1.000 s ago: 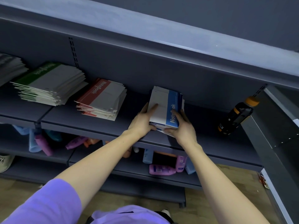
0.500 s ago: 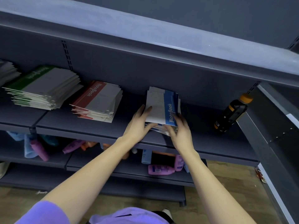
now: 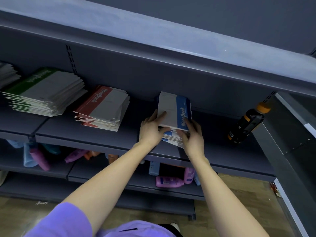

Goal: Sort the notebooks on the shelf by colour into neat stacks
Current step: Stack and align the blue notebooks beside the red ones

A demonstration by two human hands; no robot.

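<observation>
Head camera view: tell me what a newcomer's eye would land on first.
Both hands meet mid-shelf on the blue notebook stack: the left hand holds its left edge, the right hand its lower right side. Left of them lie a fanned red notebook stack and a taller green notebook stack. A dark bottle with an orange cap leans at the shelf's right end.

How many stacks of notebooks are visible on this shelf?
4: a grey stack cut off at far left, the green stack, the red stack, and the blue stack between both hands.
</observation>
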